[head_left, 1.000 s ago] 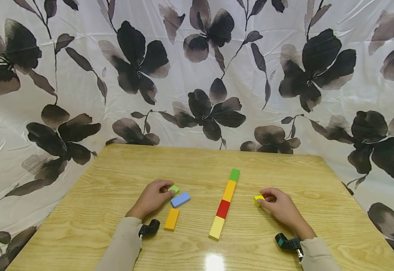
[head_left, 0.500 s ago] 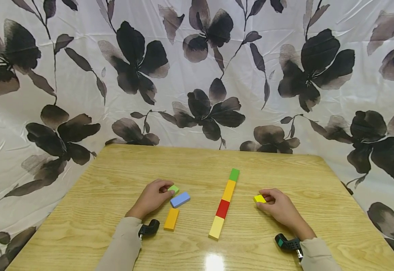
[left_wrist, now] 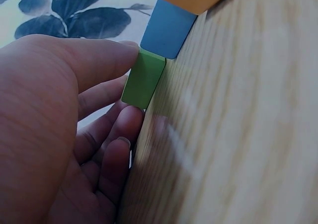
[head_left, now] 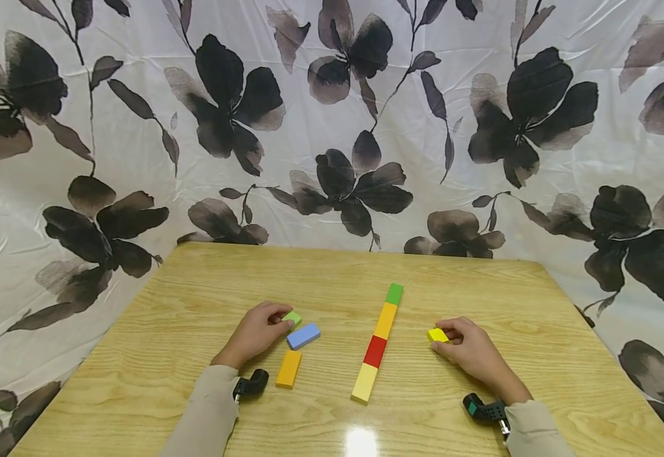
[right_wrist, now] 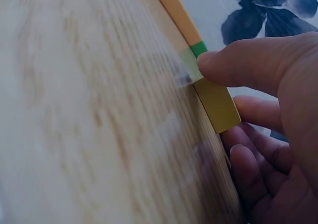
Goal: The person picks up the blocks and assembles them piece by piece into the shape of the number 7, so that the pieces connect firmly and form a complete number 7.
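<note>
On the left of the table, my left hand (head_left: 259, 333) pinches a light green block (head_left: 292, 318) between thumb and fingers; the left wrist view shows this green block (left_wrist: 144, 79) resting on the wood. Just beside it lies a blue block (head_left: 303, 336), and nearer to me an orange block (head_left: 289, 369). Over on the right, my right hand (head_left: 471, 349) pinches a yellow block (head_left: 437, 336). That yellow block (right_wrist: 217, 105) also sits on the tabletop in the right wrist view, thumb on one side and fingertips on the other.
Between the hands a straight row runs away from me: a pale yellow block (head_left: 364, 383), a red block (head_left: 374, 351), an orange-yellow block (head_left: 385, 320) and a green block (head_left: 395, 294). A floral cloth (head_left: 332, 114) hangs behind the wooden table (head_left: 423, 419).
My right thumb has shifted slightly on the yellow block, whose top shows a little more than a second ago. The left hand and the other blocks stay where they were.
</note>
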`<state>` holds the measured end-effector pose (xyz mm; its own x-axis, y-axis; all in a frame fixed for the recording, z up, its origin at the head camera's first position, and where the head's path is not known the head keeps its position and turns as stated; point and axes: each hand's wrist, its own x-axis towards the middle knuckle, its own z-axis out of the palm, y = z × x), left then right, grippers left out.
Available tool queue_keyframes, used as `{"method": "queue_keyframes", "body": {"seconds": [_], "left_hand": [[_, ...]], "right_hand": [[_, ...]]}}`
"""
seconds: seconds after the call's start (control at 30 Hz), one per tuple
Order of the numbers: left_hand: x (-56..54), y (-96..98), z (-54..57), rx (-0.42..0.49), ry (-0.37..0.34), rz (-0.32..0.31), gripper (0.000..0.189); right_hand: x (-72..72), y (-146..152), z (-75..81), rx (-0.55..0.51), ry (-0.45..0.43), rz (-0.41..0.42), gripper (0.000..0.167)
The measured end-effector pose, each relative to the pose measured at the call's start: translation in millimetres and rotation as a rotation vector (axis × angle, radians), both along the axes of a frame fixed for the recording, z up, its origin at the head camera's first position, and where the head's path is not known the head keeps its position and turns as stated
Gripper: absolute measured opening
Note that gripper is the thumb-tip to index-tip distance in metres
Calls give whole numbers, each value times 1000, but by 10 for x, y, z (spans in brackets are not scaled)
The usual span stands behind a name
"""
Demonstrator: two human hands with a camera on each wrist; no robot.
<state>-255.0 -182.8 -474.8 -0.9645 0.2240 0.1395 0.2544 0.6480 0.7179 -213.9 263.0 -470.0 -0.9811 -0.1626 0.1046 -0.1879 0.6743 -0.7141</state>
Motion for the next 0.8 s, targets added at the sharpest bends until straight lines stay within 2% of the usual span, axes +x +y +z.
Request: {"method": "queue_keyframes", "body": {"seconds": [0.6, 0.8], "left_hand": [[2, 7, 5, 2, 9, -10, 36], [9, 7, 17, -1, 10, -8, 36]], "right_hand": [[-20, 18, -26, -102, -23, -28, 55], [-16, -4, -21, -107, -9, -67, 57]]}}
